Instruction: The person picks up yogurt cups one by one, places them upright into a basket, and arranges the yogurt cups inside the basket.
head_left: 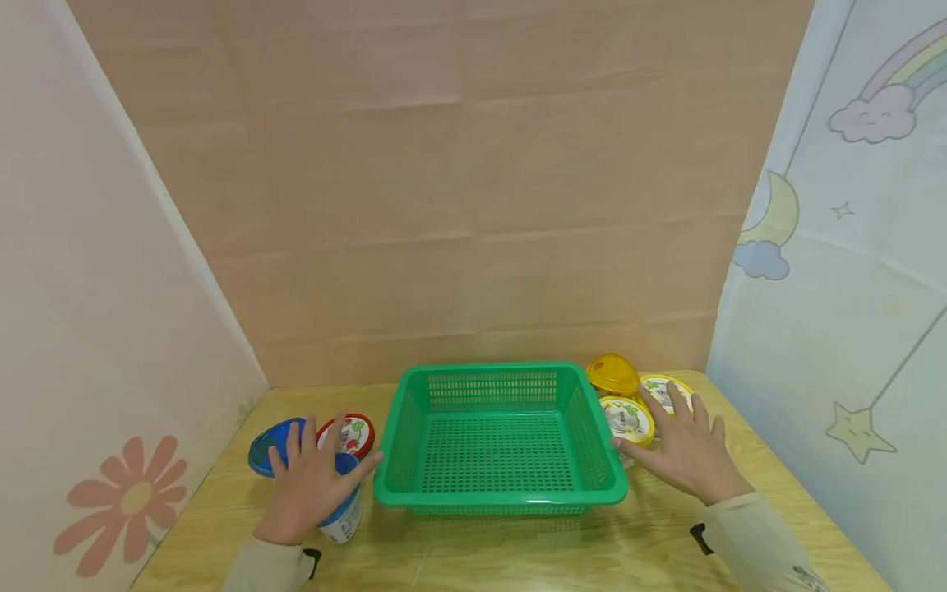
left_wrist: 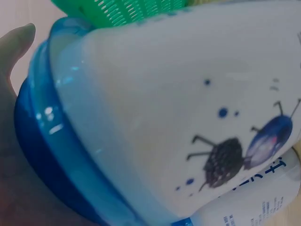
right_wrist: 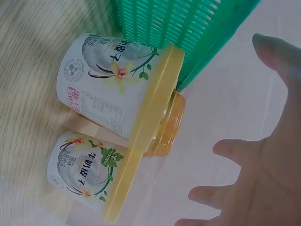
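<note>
My left hand (head_left: 307, 489), fingers spread, hovers over a white cup with a blue lid (head_left: 344, 522). In the left wrist view that cup (left_wrist: 141, 113), printed with dark berries, fills the picture. Beside it are another blue-lidded cup (head_left: 265, 450) and a red-lidded cup (head_left: 358, 432), partly covered by the fingers. On the other side my right hand (head_left: 695, 456) spreads its fingers over two yellow-lidded cups (right_wrist: 110, 89) with flower prints. Behind these cups shows an orange domed lid (head_left: 612, 374). Both thumbs come close to the green basket's rim (head_left: 503, 498).
The rectangular green basket, with slotted walls and floor (head_left: 496, 452), stands between the two groups of cups on a wooden table (head_left: 488, 559). A tan cloth wall (head_left: 459, 205) rises behind, and printed panels (head_left: 836, 329) flank the table.
</note>
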A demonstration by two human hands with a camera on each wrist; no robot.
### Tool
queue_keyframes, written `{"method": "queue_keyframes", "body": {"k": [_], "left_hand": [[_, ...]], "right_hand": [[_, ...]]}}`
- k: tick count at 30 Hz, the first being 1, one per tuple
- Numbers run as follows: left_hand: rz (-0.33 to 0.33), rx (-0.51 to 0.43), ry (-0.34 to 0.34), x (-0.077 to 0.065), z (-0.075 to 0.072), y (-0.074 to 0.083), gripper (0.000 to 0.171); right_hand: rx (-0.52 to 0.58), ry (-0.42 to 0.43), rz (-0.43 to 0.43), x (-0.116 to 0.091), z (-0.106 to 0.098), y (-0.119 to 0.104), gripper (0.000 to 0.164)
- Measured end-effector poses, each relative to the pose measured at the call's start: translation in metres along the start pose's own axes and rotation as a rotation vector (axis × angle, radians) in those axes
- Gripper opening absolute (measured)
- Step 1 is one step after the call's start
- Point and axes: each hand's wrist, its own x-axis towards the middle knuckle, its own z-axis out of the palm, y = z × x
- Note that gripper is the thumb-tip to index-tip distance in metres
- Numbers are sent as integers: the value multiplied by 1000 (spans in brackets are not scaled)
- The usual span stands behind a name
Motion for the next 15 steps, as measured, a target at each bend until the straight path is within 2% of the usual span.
{"method": "queue_keyframes", "body": {"k": [9,15], "left_hand": [[0,9,7,0,-4,-2,104],[14,19,42,-3,-6,-4,104]], "right_hand": [[-6,4,-2,0,-1,0,97],[0,11,-4,0,1,0,97]]}}
